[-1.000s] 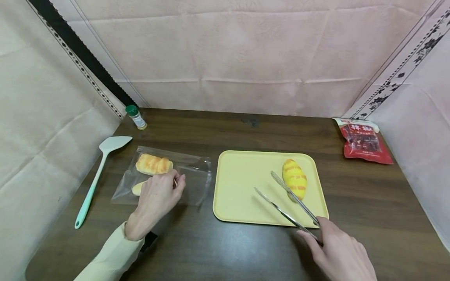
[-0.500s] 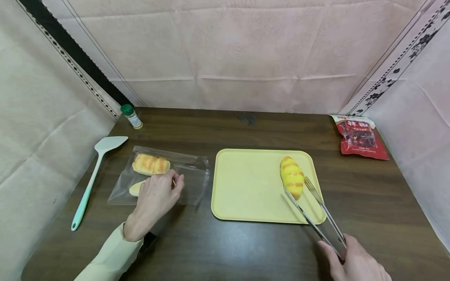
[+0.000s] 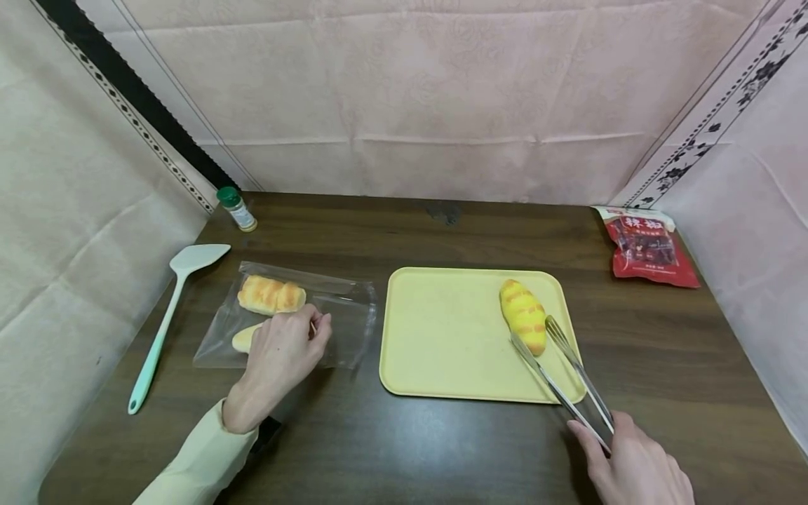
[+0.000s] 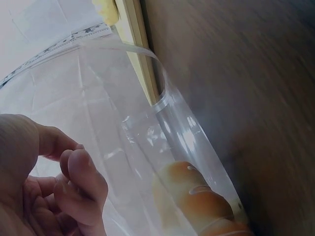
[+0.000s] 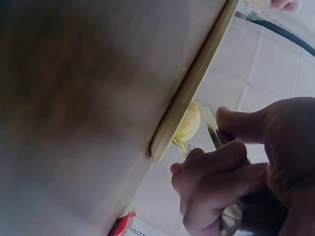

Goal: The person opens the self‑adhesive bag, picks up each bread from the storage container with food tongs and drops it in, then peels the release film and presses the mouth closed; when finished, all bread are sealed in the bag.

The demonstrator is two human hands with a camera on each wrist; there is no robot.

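Observation:
My left hand (image 3: 287, 361) pinches the film of a clear plastic bag (image 3: 347, 315), and the bag's raised mouth shows in the left wrist view. Inside lie a ridged golden bread roll (image 3: 271, 294) and a pale one (image 3: 245, 339), the latter partly behind the hand. With my right hand (image 3: 640, 459) I grip metal tongs (image 3: 577, 382) by their handles. Their spread tips stand on either side of the near end of a yellow striped bread roll (image 3: 522, 313). This roll lies at the right of a pale yellow tray (image 3: 442, 337); whether both tips touch it I cannot tell.
A white-headed spatula with a mint handle (image 3: 154, 351) lies left of the bag. Behind it stands a green-capped shaker bottle (image 3: 237, 209). At the back right is a red food packet (image 3: 650, 249). Cloth walls (image 3: 404, 105) enclose the dark wooden table (image 3: 404, 449).
The tongs have moved right and are now astride the near end of the yellow roll, which has shifted slightly. My left hand keeps its pinch on the bag.

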